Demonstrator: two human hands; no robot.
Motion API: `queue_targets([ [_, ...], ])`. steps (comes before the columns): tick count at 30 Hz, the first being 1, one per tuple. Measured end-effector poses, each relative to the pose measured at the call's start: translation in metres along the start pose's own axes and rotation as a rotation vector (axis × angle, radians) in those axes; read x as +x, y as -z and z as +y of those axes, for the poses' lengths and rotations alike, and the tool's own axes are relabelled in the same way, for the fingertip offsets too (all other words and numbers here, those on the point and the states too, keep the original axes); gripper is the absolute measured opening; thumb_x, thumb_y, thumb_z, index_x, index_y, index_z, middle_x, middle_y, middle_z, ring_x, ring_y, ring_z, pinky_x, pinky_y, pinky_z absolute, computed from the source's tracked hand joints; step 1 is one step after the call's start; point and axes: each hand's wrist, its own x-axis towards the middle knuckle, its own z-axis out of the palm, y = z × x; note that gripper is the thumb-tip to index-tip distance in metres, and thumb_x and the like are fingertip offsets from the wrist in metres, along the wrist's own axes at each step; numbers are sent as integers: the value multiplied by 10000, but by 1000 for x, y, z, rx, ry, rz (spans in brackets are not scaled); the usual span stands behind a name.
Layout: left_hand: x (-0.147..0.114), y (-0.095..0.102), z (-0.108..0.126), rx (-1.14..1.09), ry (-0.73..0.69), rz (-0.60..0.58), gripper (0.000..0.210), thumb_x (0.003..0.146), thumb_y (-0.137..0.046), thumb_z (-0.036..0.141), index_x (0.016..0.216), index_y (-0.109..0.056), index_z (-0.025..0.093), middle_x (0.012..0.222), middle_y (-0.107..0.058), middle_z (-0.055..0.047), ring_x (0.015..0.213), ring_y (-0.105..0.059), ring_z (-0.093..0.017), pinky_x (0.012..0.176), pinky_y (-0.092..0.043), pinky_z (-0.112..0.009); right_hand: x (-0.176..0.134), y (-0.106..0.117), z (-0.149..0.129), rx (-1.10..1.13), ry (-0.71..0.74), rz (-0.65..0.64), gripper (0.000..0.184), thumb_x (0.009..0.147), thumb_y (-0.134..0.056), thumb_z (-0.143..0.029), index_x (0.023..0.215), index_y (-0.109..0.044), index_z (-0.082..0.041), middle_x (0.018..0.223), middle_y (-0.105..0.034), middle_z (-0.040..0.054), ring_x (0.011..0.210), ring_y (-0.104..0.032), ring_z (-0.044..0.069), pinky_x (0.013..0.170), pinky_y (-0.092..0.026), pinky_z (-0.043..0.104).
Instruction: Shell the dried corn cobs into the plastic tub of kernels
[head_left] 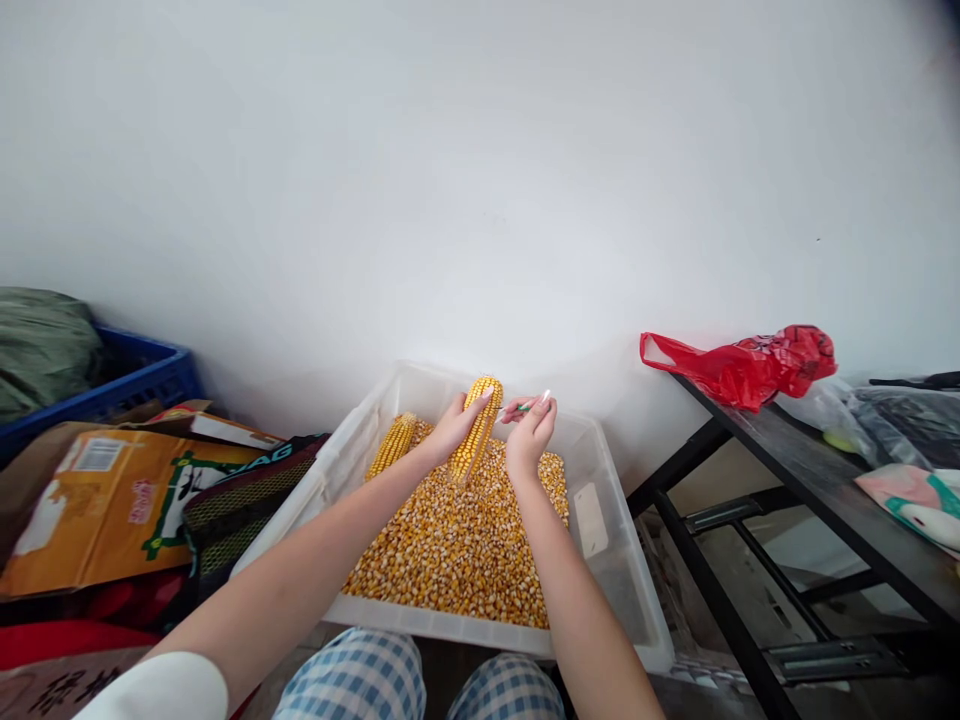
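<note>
An ear of corn (480, 425) with yellow kernels is tilted upright in my left hand (451, 425), whose fingers and thumb close around it. My right hand (531, 432) is closed just right of the ear on a small thin tool (524, 407) with some green on it. The tool points left toward the kernels; its tip is too small to make out. Below both hands, loose corn kernels (457, 560) fill much of a translucent plastic bin (634, 570). Another ear of corn (392, 445) lies on the kernels at the bin's back left.
On the left are an orange cardboard box (112, 500), a black mesh bag (240, 500) and a blue crate (142, 380). A dark table (795, 440) with a black metal frame stands at right, bearing a red plastic bag (750, 365). Behind the bin rises a white wall (480, 180).
</note>
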Motion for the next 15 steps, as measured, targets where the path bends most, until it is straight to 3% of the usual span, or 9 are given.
queue_targets([
  [6,1,0,-8,22,0,-14,543,699,-518,610,962,-539,135,910,-604,-68,879,-554,-218,743,-403,-301,-6,-1,5,-172,110,-46,273,902,-269,-386,744,-379,-192,554,-489,-50,439,-466,67,475,-400,194],
  [15,-6,-1,2,89,-14,-23,522,710,-501,603,957,-542,145,906,-611,-61,901,-549,-223,751,-401,-297,-2,-2,3,-73,12,35,260,903,-237,-392,750,-337,-207,506,-453,-73,391,-427,66,431,-371,182],
])
